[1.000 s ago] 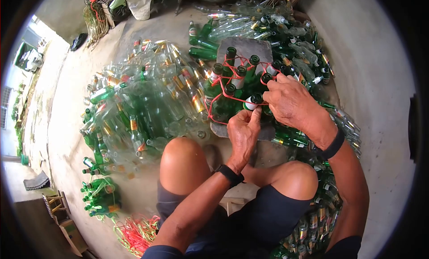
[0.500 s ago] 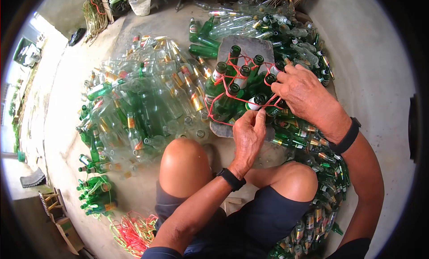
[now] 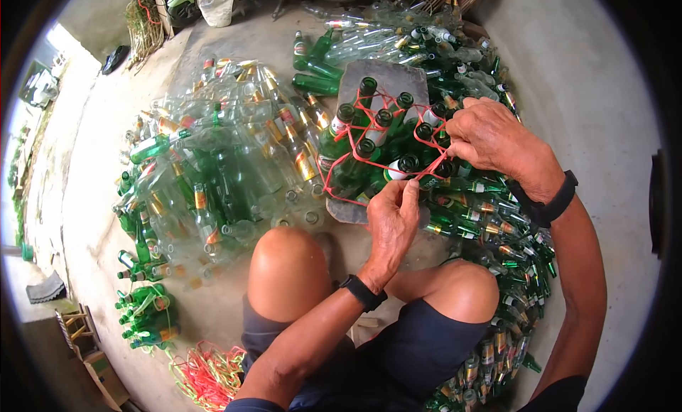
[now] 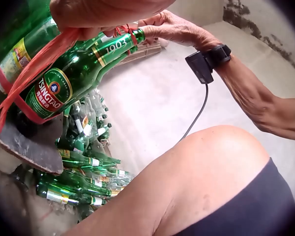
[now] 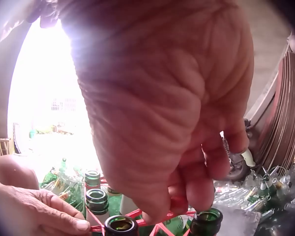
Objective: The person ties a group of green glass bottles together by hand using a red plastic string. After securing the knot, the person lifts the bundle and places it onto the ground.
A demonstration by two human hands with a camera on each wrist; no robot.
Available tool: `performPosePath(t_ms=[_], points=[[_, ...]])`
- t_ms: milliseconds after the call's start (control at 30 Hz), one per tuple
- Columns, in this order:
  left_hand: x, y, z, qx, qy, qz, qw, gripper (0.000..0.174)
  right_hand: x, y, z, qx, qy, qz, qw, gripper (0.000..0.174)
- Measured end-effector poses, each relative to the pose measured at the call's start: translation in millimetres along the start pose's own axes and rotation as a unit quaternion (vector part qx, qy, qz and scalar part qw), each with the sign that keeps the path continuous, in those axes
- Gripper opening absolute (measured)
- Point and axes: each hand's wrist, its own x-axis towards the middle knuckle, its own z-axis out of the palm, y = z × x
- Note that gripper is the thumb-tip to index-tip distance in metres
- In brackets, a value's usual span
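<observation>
A bundle of upright green beer bottles (image 3: 366, 148) stands on a dark slab (image 3: 387, 72), with red plastic string (image 3: 348, 156) laced around and between the necks. My left hand (image 3: 393, 217) pinches the string at the near side, just below a white-necked bottle (image 3: 403, 165). At the right corner, my right hand (image 3: 494, 138) grips the string beside the necks, fingers curled. A Tsingtao bottle (image 4: 51, 93) shows in the left wrist view, a red band around its lower body and string at its neck. The right wrist view has my right palm (image 5: 152, 98) over open bottle mouths (image 5: 120, 225).
Clear and green bottles (image 3: 241, 149) lie heaped to the left. More loose bottles (image 3: 490, 220) cover the floor on the right, along the wall. A tied bundle of green bottles (image 3: 149, 315) sits at the lower left, near a tangle of red and yellow-green string (image 3: 206, 373).
My right hand has moved right, away from the necks, drawing the string around the corner bottle. My left hand has slid slightly down and right from the white-necked bottle.
</observation>
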Motion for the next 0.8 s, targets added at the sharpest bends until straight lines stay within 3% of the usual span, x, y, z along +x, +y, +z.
performPosePath(t_ms=[233,333,433,600,800], points=[[-0.2,-8.5,0.9,0.026,0.011,0.054,0.998,0.032,20.0,5.5,-2.8,-0.01,-0.04,0.031,0.999,0.027],[0.1,-7.2,1.1,0.03,0.006,0.037,0.999,0.032,29.5,14.5,9.9,-0.044,-0.011,0.005,0.999,0.025],[-0.2,-4.9,2.0,0.012,-0.007,0.019,1.0,0.031,36.6,17.4,19.7,-0.011,0.057,-0.049,0.997,0.014],[-2.5,4.2,1.0,0.013,-0.032,-0.007,0.999,0.03,41.8,17.2,29.0,0.054,0.099,-0.056,0.992,0.013],[-2.2,-0.6,7.6,0.0,-0.007,0.045,0.999,0.026,42.1,13.0,33.1,0.105,0.12,-0.042,0.986,0.011]])
